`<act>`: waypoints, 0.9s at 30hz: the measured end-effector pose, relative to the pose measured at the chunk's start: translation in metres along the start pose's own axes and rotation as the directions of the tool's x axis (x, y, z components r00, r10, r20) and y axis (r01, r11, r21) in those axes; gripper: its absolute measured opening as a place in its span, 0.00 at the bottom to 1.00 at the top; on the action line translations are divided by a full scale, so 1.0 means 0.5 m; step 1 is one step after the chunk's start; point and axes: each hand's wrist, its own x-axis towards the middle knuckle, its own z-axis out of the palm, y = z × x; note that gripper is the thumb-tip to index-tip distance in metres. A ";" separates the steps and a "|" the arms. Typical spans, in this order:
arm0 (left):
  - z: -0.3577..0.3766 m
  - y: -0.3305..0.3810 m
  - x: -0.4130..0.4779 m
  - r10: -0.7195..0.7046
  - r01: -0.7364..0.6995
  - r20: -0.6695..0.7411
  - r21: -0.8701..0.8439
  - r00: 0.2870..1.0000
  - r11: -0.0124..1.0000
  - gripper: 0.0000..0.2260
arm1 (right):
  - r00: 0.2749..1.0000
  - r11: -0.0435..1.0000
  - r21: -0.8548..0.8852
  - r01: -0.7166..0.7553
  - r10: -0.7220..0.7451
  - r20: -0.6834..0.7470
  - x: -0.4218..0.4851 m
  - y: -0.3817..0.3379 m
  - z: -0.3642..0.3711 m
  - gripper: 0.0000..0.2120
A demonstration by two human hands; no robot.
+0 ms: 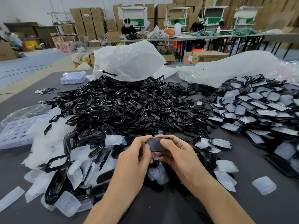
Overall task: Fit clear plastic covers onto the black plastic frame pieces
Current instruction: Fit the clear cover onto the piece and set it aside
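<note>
A black plastic frame piece [155, 144] is held between both hands just above the table's near middle. My left hand [135, 156] grips its left end with curled fingers. My right hand [175, 151] grips its right end, thumb on top. Whether a clear cover sits on it is hidden by my fingers. Loose clear covers [77, 174] lie scattered at the lower left, with more clear covers [226, 166] to the right of my hands.
A big heap of bare black frames [123, 105] fills the table's middle. Covered frames [257, 109] pile up at the right. White plastic bags [127, 62] lie behind both heaps. Purple trays [73, 77] sit at the left. People work at far tables.
</note>
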 end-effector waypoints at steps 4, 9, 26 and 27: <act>0.001 0.008 -0.005 0.019 -0.018 0.028 -0.017 0.999 1.000 0.06 | 0.999 0.999 0.024 -0.031 0.030 0.044 0.000 -0.002 -0.002 0.08; -0.003 0.007 -0.011 0.083 -0.084 0.081 0.017 0.993 0.996 0.08 | 0.992 0.998 -0.044 -0.034 0.039 0.118 -0.004 -0.008 -0.003 0.05; -0.014 0.021 -0.007 0.431 -0.456 0.165 0.454 0.887 0.765 0.11 | 0.995 0.991 -0.115 0.070 -0.077 -0.062 -0.005 -0.012 -0.009 0.18; -0.011 0.022 -0.009 0.428 -0.461 0.178 0.433 0.886 0.775 0.12 | 0.993 0.989 -0.125 0.076 -0.087 -0.083 -0.005 -0.011 -0.007 0.20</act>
